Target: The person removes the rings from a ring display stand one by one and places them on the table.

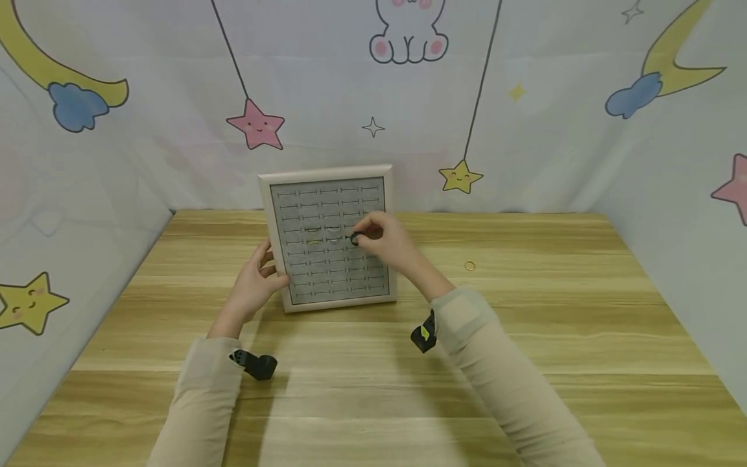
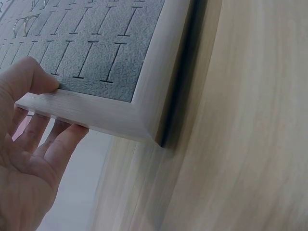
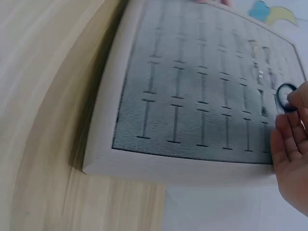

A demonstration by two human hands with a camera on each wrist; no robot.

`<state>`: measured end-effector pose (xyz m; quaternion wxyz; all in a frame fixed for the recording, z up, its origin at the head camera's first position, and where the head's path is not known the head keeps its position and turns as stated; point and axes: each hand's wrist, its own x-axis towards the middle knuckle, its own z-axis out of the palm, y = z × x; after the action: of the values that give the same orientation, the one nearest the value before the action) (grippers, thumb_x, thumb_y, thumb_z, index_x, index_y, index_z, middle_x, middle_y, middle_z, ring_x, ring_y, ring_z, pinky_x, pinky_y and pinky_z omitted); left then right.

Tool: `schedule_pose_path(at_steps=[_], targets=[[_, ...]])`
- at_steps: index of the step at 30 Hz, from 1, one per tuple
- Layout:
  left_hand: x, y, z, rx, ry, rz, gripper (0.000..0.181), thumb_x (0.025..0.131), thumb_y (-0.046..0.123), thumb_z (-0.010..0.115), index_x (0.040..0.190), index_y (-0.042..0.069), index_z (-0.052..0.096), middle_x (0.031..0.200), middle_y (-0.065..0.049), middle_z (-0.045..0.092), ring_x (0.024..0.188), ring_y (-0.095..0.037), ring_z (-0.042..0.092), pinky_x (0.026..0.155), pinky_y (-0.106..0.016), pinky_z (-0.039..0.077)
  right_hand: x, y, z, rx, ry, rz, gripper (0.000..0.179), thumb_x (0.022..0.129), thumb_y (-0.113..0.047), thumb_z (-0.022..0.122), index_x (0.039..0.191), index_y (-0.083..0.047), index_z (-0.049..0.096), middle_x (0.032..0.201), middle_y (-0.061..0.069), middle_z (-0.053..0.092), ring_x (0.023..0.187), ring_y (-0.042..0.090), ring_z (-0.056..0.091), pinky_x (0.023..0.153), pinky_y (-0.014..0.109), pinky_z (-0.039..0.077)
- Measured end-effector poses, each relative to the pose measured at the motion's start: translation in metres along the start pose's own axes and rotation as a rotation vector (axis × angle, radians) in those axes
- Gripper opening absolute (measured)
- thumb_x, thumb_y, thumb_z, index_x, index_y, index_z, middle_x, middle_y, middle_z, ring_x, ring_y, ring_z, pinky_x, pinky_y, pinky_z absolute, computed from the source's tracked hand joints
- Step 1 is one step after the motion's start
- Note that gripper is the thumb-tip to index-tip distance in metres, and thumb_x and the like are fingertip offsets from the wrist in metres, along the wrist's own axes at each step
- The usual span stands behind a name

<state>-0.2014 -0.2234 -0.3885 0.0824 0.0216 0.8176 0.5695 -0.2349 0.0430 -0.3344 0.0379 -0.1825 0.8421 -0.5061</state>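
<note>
A ring display board (image 1: 369, 283) with grey slotted padding and a pale frame (image 1: 344, 303) stands tilted back on the table. My left hand (image 1: 249, 293) grips its left edge, thumb on the front and fingers behind, as the left wrist view also shows. Between thumb and fingertips, my right hand (image 1: 390, 243) pinches a black ring (image 3: 278, 97) close to the padding, around the middle rows. Left of it, several rings (image 1: 314, 242) sit in the slots, silvery and gold-toned. A gold ring (image 1: 470, 270) lies on the table to the right of the board.
The wood-grain table (image 1: 525, 324) reaches back to a white curtain (image 1: 327, 97) printed with stars, moons and an animal figure. White sides stand left and right. Each sleeve carries a black wrist camera (image 1: 264, 366).
</note>
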Motion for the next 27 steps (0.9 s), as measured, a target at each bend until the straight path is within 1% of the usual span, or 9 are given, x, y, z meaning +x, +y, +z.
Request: schedule_pose_path(at_steps=[2,6,9,12,15,18,22,27], targets=[[0.000,-0.001,-0.001,0.004,0.000,0.001,0.087,0.088,-0.001,0.052,0.156,0.019,0.002,0.150,-0.021,0.030,0.137,-0.039,0.037,0.101,-0.050,0.042,0.000,0.000,-0.004,0.072,-0.003,0.024,0.018,0.091,-0.004,0.056,0.107,0.000,0.064,0.115,0.015,0.061,0.095,0.022,0.057,0.080,0.027,0.047],[-0.001,-0.001,-0.001,0.005,0.000,-0.003,0.087,0.088,-0.001,0.052,0.156,0.019,0.002,0.150,-0.020,0.030,0.137,-0.039,0.037,0.101,-0.049,0.043,-0.001,0.004,-0.015,0.130,0.001,0.062,0.019,0.092,-0.004,0.055,0.108,0.002,0.063,0.115,0.016,0.061,0.093,0.017,0.056,0.079,0.024,0.046],[-0.002,-0.001,-0.001,0.006,-0.001,-0.007,0.087,0.088,0.000,0.052,0.155,0.018,0.002,0.151,-0.020,0.029,0.137,-0.039,0.037,0.101,-0.049,0.042,-0.002,0.008,-0.025,0.140,0.044,0.090,0.019,0.091,-0.005,0.056,0.108,0.002,0.064,0.108,0.013,0.062,0.085,0.011,0.054,0.073,0.022,0.045],[-0.003,-0.002,-0.001,0.007,-0.003,-0.011,0.087,0.087,0.000,0.052,0.155,0.017,0.001,0.152,-0.021,0.028,0.137,-0.039,0.036,0.101,-0.049,0.042,-0.005,0.012,-0.038,0.141,0.108,0.120,0.019,0.090,-0.005,0.057,0.107,0.003,0.064,0.097,0.006,0.062,0.077,0.007,0.053,0.068,0.023,0.046],[-0.002,-0.002,-0.001,0.003,-0.004,-0.014,0.087,0.088,0.000,0.053,0.155,0.017,0.001,0.152,-0.020,0.028,0.137,-0.039,0.036,0.102,-0.050,0.042,-0.008,0.019,-0.053,0.151,0.167,0.154,0.021,0.091,-0.006,0.057,0.108,0.005,0.062,0.089,-0.001,0.059,0.072,0.005,0.053,0.067,0.023,0.049],[-0.002,-0.001,0.000,0.000,-0.007,-0.012,0.087,0.088,0.000,0.053,0.155,0.017,0.001,0.152,-0.020,0.028,0.137,-0.039,0.036,0.102,-0.051,0.041,-0.011,0.030,-0.068,0.173,0.216,0.201,0.024,0.092,-0.008,0.057,0.111,0.006,0.060,0.088,-0.003,0.056,0.073,0.004,0.055,0.068,0.020,0.051],[-0.002,-0.001,0.000,-0.002,-0.009,-0.009,0.087,0.088,0.000,0.053,0.156,0.018,0.001,0.152,-0.020,0.028,0.137,-0.039,0.036,0.102,-0.051,0.041,-0.017,0.051,-0.086,0.205,0.282,0.279,0.028,0.094,-0.010,0.056,0.116,0.007,0.056,0.091,-0.004,0.053,0.074,0.002,0.056,0.068,0.013,0.051],[-0.002,-0.001,-0.001,-0.002,-0.007,-0.016,0.087,0.089,0.001,0.053,0.155,0.019,0.001,0.153,-0.020,0.027,0.138,-0.039,0.035,0.103,-0.052,0.040,-0.028,0.074,-0.100,0.239,0.318,0.391,0.033,0.094,-0.008,0.054,0.121,0.010,0.051,0.094,-0.002,0.052,0.069,-0.004,0.056,0.068,0.008,0.050]])
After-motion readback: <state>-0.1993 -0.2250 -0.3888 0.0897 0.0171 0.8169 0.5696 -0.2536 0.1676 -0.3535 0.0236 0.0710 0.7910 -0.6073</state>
